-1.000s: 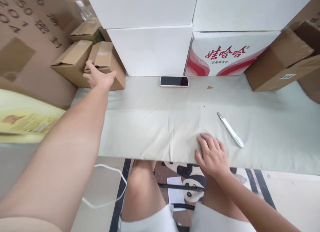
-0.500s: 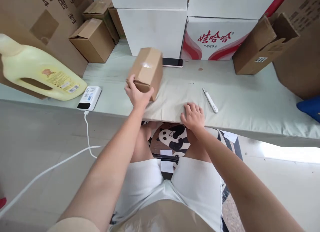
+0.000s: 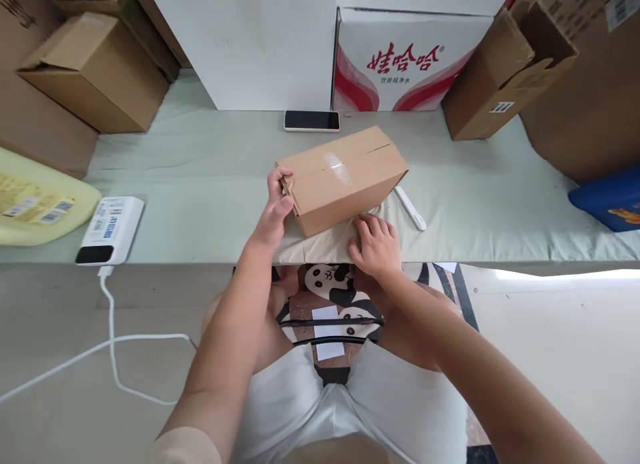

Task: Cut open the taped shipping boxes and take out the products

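Observation:
A brown cardboard box [image 3: 345,174] with clear tape across its top lies slantwise on the cloth-covered table [image 3: 210,184]. My left hand [image 3: 275,207] grips its left end, fingers on the top edge and thumb at the near corner. Just below the box's front side, my right hand [image 3: 375,244] rests on the table edge, fingers spread and holding nothing. A white utility knife [image 3: 411,209] lies right of the box, its upper tip close to the box's corner.
A black-screened phone [image 3: 311,121] lies before the white boxes [image 3: 260,51]. At left are a power bank [image 3: 111,229] with a cable, a yellow bottle [image 3: 45,197] and a brown box [image 3: 100,77]. An open carton [image 3: 500,77] and a blue packet [image 3: 610,197] are at right.
The brown box has turned from upright lengthwise to slantwise and moved right, with my left hand still on it. The view has shifted; my right hand remains at the table edge.

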{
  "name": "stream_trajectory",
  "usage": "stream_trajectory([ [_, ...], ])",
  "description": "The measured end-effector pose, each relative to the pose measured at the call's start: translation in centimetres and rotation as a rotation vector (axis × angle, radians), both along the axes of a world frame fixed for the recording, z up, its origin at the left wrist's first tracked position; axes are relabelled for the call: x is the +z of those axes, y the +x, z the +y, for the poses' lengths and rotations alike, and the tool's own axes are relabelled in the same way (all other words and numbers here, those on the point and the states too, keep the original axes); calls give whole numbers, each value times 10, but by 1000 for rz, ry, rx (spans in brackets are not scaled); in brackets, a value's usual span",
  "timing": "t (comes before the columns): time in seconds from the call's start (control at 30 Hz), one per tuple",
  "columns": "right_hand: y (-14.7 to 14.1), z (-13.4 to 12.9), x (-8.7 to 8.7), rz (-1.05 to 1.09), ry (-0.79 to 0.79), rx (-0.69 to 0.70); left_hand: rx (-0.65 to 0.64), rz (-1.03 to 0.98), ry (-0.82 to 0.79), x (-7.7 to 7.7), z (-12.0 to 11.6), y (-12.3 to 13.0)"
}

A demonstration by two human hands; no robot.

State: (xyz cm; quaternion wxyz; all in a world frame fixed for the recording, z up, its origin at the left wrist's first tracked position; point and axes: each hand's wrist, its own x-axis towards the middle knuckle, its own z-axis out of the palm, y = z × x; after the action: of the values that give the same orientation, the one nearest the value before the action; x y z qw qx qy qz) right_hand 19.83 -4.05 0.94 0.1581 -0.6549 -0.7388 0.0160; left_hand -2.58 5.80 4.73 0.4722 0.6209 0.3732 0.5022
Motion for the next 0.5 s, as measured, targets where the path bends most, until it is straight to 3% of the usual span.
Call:
stream_trajectory([
  [0.13,4,-1,0,120,34,-23,182,8,-21,9,3,30],
  [0.23,22,1,8,291,150,-54,139,-5,-94,17,4,33],
  [0.37,68,16,13,245,413,-352,69,-45,-151,19,3,16],
  [0.43,92,27,6,178,386,-470,48,-60,-162,18,3,6],
  [0.5,111,35,-5,57,247,-403,35,-50,-173,19,2,1],
])
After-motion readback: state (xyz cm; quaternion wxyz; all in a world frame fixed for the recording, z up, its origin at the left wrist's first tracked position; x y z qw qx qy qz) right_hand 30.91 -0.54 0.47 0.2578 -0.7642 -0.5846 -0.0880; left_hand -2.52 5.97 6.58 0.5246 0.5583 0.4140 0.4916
